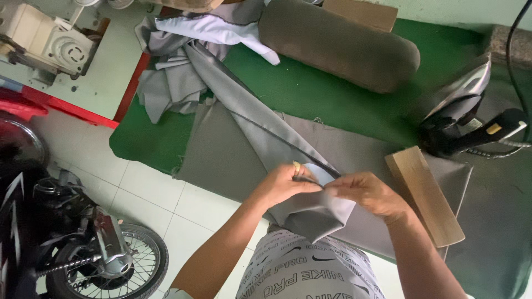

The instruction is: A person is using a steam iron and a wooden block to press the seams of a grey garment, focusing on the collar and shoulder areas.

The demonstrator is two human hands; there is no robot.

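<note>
iron [463, 113], wooden block [424, 195], padded roll [339, 44], perhaps motorcycle [72, 238]

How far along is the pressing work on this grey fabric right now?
Done: nothing tells. In hand: the left hand and right hand pinch a fold of the grey fabric over the green board. Left: the iron stands unused aside, and more grey cloth lies bunched at the far end.

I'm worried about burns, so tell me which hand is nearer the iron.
Right. The right hand pinches the grey fabric beside the wooden block, below-left of the iron. The left hand grips the same fabric farther left, clearly farther from it.
</note>
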